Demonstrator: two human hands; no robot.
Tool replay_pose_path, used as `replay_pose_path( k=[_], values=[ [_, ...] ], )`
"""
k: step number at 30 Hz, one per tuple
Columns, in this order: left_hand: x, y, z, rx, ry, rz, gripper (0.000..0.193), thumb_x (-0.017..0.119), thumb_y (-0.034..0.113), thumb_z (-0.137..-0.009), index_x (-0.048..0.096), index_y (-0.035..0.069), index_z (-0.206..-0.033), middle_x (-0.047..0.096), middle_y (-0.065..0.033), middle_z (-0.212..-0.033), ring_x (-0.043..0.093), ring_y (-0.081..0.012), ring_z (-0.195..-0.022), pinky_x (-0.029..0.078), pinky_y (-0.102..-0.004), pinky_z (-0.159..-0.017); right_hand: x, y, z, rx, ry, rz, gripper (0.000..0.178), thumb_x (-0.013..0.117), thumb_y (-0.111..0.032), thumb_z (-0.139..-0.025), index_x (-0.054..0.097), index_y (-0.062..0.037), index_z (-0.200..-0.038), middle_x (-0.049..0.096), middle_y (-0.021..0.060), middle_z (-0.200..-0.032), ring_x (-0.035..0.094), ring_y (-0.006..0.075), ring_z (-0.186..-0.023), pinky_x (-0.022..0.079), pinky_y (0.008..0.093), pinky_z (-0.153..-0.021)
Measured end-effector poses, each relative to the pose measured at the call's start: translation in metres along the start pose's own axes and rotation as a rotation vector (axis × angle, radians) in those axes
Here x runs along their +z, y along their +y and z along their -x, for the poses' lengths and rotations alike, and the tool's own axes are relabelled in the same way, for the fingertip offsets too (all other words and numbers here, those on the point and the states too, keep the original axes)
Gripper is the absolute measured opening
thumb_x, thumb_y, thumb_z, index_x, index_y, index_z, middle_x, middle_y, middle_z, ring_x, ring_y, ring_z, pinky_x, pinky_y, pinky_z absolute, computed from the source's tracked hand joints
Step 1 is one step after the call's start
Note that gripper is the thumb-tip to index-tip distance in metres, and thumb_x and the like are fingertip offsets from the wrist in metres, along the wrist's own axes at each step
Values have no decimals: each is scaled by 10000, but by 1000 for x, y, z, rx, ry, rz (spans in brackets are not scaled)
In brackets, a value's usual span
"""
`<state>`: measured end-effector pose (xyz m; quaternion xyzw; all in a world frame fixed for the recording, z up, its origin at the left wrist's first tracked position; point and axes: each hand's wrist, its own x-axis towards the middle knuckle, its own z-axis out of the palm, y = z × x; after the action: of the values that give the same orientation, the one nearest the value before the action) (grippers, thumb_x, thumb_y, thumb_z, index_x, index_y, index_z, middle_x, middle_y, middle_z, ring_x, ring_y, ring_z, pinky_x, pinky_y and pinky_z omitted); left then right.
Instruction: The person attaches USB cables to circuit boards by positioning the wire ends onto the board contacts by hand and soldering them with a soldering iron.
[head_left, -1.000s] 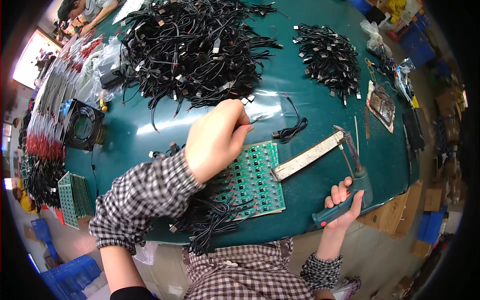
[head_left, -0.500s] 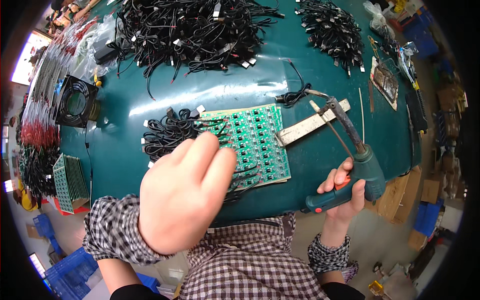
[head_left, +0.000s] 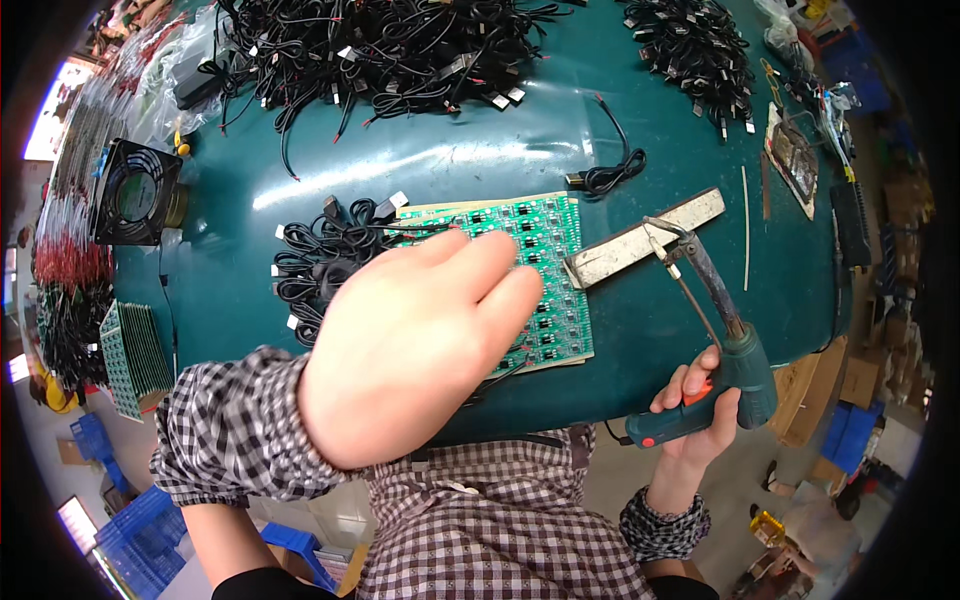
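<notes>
My left hand (head_left: 420, 350) hovers over the left part of a panel of green circuit boards (head_left: 555, 265). Its fingers curl together, and the tips are hidden behind the hand, so what they pinch cannot be seen. Thin black cable ends lie on the panel, with a bundle of black cables (head_left: 320, 250) along its left side. In my right hand (head_left: 700, 410) is a dark green soldering gun (head_left: 740, 375) with an orange trigger. Its bent metal tip is above a pale flat bar (head_left: 640, 240), which lies against the panel's right edge; contact is unclear.
A large heap of black cables (head_left: 370, 50) covers the far side, a smaller cable pile (head_left: 690, 50) to its right. One coiled cable (head_left: 610, 178) lies behind the bar. On the left are a black fan (head_left: 135, 192) and a stack of green board panels (head_left: 135, 360).
My left hand has moved right across the panel, its fingers still curled. The soldering gun has come nearer to me, its tip passing from beyond the bar to above it. The view has shifted slightly.
</notes>
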<state>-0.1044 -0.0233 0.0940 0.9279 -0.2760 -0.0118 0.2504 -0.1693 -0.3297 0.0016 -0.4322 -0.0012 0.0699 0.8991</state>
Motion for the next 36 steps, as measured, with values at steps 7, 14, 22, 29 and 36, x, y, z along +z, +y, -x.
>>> replay_pose_path(
  k=[7,14,22,29,36],
  values=[
    [50,-18,13,-218,-101,280,93,614,55,-826,564,43,-903,569,-124,-830,596,-350,-738,489,-419,-624,2,-5,9,37,39,52,495,575,-372,-962,434,21,-1226,603,110,-931,667,255,-837,619,425,-701],
    [51,-19,12,-290,-69,363,114,656,44,-794,580,34,-878,619,-111,-835,661,-261,-710,531,-354,-628,7,-10,21,46,32,218,477,569,-342,-967,429,52,-1195,557,117,-927,631,267,-900,629,390,-711],
    [51,-21,11,-335,-90,342,110,658,42,-784,589,28,-868,624,-111,-828,659,-247,-695,530,-349,-623,20,-17,31,118,69,361,535,633,-351,-924,459,77,-1194,573,134,-917,639,271,-925,639,401,-747],
    [53,-22,11,-320,-48,351,107,650,32,-772,589,32,-860,612,-111,-794,638,-259,-666,510,-361,-601,30,-14,37,143,143,442,600,681,-346,-885,468,107,-1217,584,142,-864,645,258,-867,643,382,-693],
    [54,-22,11,-312,-18,354,108,635,13,-759,580,36,-849,591,-104,-771,619,-259,-645,500,-361,-587,39,-20,41,256,178,456,537,749,-360,-826,573,78,-1081,622,155,-902,661,297,-889,580,433,-748]
  ],
)
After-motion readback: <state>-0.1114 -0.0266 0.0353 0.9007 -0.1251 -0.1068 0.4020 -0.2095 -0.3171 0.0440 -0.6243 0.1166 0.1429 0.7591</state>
